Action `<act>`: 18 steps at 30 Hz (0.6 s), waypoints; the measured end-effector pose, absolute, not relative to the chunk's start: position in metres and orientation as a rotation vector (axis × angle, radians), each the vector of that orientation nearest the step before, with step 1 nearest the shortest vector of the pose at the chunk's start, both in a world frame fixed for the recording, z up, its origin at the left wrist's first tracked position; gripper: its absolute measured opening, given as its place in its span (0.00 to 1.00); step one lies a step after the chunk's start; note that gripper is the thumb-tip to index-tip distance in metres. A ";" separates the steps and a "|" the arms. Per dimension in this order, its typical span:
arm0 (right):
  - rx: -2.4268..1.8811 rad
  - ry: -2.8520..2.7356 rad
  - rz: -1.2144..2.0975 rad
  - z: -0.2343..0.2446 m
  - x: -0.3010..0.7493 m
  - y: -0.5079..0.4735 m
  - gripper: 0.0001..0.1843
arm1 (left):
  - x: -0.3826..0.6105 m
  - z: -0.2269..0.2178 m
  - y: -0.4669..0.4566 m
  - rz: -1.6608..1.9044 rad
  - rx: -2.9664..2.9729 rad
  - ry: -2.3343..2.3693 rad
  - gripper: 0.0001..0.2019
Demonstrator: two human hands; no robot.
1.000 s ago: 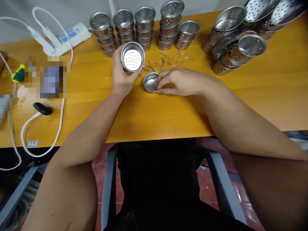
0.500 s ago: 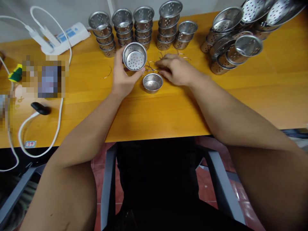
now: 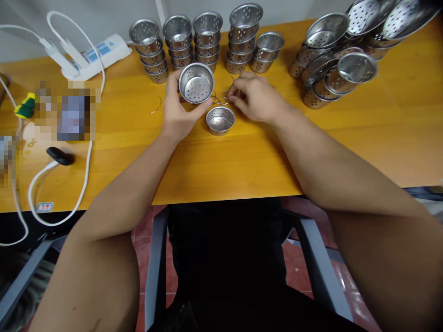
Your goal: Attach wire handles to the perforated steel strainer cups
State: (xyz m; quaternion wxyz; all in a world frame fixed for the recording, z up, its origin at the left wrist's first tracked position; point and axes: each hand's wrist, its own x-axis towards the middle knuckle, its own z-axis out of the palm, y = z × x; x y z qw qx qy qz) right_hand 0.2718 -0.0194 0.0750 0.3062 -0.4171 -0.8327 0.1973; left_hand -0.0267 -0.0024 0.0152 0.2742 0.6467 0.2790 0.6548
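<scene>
My left hand (image 3: pixel 178 108) is closed around a perforated metal cup (image 3: pixel 196 84), held tilted so that its holed bottom faces me. Beside it, my right hand (image 3: pixel 249 96) pinches at a thin curved wire (image 3: pixel 224 97); its fingertips partly hide the wire. A little loose wire lies between the two hands. Just in front of them a second perforated cup (image 3: pixel 220 121) stands upright on the wooden table (image 3: pixel 224 170). Another curved wire (image 3: pixel 157 106) lies to the left of my left hand.
Stacks of perforated cups (image 3: pixel 155 60) line the back of the table. More cups (image 3: pixel 341 76) are piled at the right, some leaning. At the left are a white power strip (image 3: pixel 98 57) with cables, a sponge (image 3: pixel 25 107) and a black oval object (image 3: pixel 59 156).
My right fingers have drawn together into a pinch and shifted slightly, with fewer wires visible beside them. The cup in my left hand has barely moved.
</scene>
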 end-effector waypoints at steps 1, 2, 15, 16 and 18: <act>-1.092 -2.192 0.522 0.078 0.271 -0.022 0.22 | -0.026 0.019 -0.006 1.770 1.763 0.775 0.46; -1.088 -2.176 0.520 0.081 0.271 -0.024 0.22 | -0.025 0.022 -0.009 1.773 1.784 0.786 0.46; -1.200 -1.969 0.405 0.095 0.271 -0.037 0.07 | -0.025 0.010 0.012 1.744 1.856 0.567 0.53; -1.218 -1.946 0.420 0.096 0.270 -0.038 0.07 | -0.024 0.010 0.012 1.732 1.845 0.580 0.52; -1.248 -1.904 0.465 0.098 0.269 -0.041 0.09 | -0.025 0.010 0.012 1.730 1.819 0.571 0.52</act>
